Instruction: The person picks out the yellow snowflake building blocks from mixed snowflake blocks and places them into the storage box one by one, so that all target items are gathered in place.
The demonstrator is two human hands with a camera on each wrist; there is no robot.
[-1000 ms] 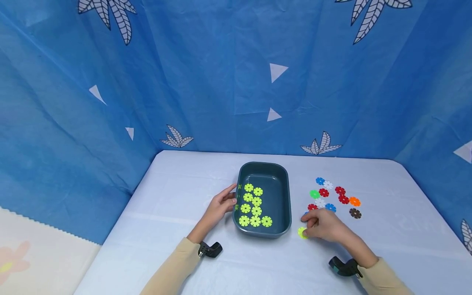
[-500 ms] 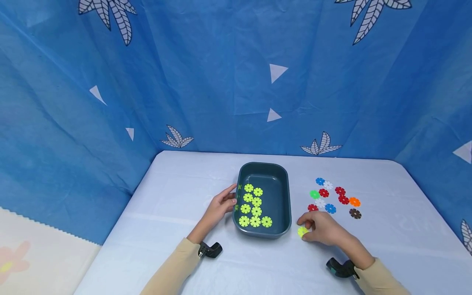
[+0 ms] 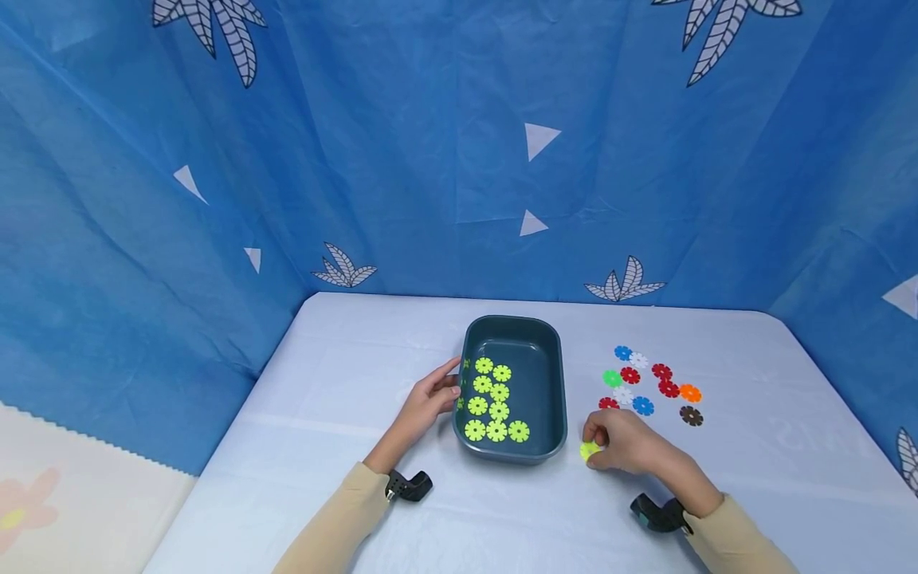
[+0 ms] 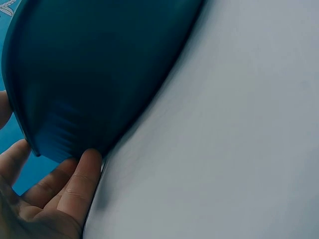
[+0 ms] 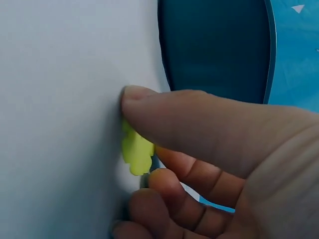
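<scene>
Your right hand is pinching a yellow-green disc between thumb and fingers, right at the table, just beside the tray's near right corner. Your left hand is resting relaxed, fingers lying against the tray's left wall. More discs are lying inside.

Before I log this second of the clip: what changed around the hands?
The right hand drew slightly back toward the person, uncovering the pieces beyond it, and closed its fingertips on the yellow-green disc on the table. The left hand stayed against the bin; the discs inside and the loose pile did not move.
</scene>
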